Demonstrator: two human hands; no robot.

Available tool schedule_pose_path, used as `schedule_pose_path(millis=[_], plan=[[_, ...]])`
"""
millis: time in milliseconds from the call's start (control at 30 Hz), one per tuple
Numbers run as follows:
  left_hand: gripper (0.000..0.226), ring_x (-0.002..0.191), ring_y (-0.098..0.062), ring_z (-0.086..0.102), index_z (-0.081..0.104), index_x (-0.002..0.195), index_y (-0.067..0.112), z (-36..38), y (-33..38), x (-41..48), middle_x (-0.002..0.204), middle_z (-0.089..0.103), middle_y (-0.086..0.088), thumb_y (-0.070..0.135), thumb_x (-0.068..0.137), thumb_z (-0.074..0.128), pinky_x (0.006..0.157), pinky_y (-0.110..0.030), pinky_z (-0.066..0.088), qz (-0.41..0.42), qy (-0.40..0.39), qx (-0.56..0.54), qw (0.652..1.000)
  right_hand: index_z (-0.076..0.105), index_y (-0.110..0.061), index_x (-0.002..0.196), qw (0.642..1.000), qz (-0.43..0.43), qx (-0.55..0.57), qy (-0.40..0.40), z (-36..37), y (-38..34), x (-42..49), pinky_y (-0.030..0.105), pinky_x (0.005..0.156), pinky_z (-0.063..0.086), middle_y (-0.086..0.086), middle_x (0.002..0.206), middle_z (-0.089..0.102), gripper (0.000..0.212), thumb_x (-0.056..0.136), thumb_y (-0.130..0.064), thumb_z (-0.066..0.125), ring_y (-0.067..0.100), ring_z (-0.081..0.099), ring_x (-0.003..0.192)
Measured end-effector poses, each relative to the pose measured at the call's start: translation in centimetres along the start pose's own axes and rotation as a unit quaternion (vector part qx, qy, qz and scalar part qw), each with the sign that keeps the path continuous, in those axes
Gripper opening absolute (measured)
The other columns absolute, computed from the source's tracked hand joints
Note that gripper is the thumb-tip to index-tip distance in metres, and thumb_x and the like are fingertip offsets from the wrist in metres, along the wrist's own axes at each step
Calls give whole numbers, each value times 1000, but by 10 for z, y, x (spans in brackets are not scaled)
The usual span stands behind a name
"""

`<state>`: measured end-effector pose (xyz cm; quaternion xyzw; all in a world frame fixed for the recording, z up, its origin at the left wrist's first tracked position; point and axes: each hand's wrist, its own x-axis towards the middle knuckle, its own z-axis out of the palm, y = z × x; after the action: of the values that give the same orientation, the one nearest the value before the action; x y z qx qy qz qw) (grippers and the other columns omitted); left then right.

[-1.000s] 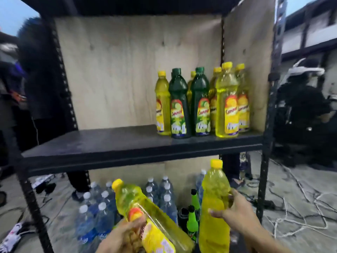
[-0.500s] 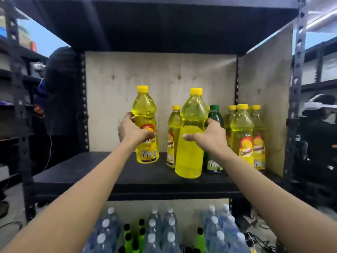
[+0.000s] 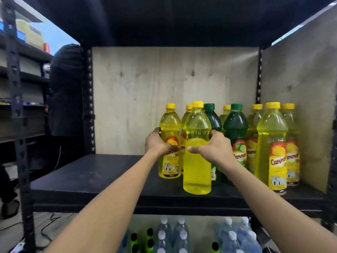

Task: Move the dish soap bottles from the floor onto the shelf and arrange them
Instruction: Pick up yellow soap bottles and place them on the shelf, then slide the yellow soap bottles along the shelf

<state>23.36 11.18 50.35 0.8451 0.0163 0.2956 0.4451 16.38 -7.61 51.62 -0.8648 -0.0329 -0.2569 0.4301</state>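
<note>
Head view: two yellow soap bottles are now stood on the black shelf (image 3: pixel 102 178), whereas half a second ago both were held clear of it, and a second ago at floor level. The left hand (image 3: pixel 157 143) is closed round the labelled yellow bottle (image 3: pixel 170 143), which is set just beside the standing group. The right hand (image 3: pixel 213 149) is closed round the bottle with its label turned away (image 3: pixel 197 161), which is placed slightly forward of the row. Both appear seated, so release and label alignment are judged to remain. Green bottles (image 3: pixel 235 125) and further yellow ones are ranged to the right against the plywood side panel (image 3: pixel 299 99). Water bottles (image 3: pixel 179 234) are seen below on the floor. The shelf's left half is unoccupied.
</note>
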Motion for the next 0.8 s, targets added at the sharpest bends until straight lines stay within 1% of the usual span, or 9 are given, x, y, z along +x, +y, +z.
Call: schedule_pose_path(millis=[67,133,267,367,433,567,633,700,800], plan=[[102,119,-28,61,51,139,17,-7,-1,-4,134,62,-5,41,51,96,97,-41,54,-16,-42,9,999,50,-10,129,999,-4,-28,-29,-3,-1,-1,36,78,50,11,121,62,87,61,-49,89,23,55,95],[96,127,-31,55,45,144,12,-17,-1,-14,142,53,-10,32,63,92,100,-41,49,-20,-61,59,996,45,-11,131,997,-2,-63,-46,-9,-7,-1,41,87,52,12,127,59,94,59,-56,87,28,57,108],[67,121,-19,52,58,135,25,-30,2,-57,131,55,1,11,71,71,96,-28,43,95,120,45,987,32,-17,147,990,-63,-88,85,-26,-35,11,51,101,46,17,144,45,115,57,-69,81,39,46,131],[52,93,0,61,62,127,33,-24,17,-82,110,67,13,19,78,73,77,-19,51,96,-14,-46,994,47,-14,135,990,-65,-84,88,-34,-64,26,46,92,51,13,132,59,101,57,-70,79,36,56,122],[66,90,-2,62,52,136,33,-18,28,-93,109,66,15,36,76,80,72,-19,50,42,-127,-80,988,59,-14,117,995,-24,-86,46,-31,-75,28,43,86,56,11,117,67,86,56,-70,81,33,63,110],[95,124,-16,55,37,149,26,-5,25,-106,141,54,6,44,70,85,104,-36,48,3,-225,-100,969,68,-13,102,995,-1,-83,55,-30,-77,20,38,80,57,11,108,71,64,60,-58,86,32,67,103],[96,119,-15,57,37,148,28,-10,18,-108,135,55,7,40,68,88,101,-35,51,7,-211,-128,969,72,-14,96,999,-24,-33,10,-40,-77,19,37,82,58,9,99,73,48,63,-45,89,28,69,97],[94,115,-13,59,41,144,31,-20,10,-106,128,58,9,39,64,91,99,-39,53,8,-208,-149,967,74,-13,92,990,-56,75,-109,-56,-75,13,37,86,57,6,92,76,31,68,-23,89,25,70,94],[105,123,-10,57,41,143,36,-32,0,-102,134,60,12,45,54,95,106,-42,48,30,-265,-134,954,73,-9,107,927,-104,218,-288,-76,-71,-2,30,94,56,12,108,75,33,77,4,75,28,70,107]])
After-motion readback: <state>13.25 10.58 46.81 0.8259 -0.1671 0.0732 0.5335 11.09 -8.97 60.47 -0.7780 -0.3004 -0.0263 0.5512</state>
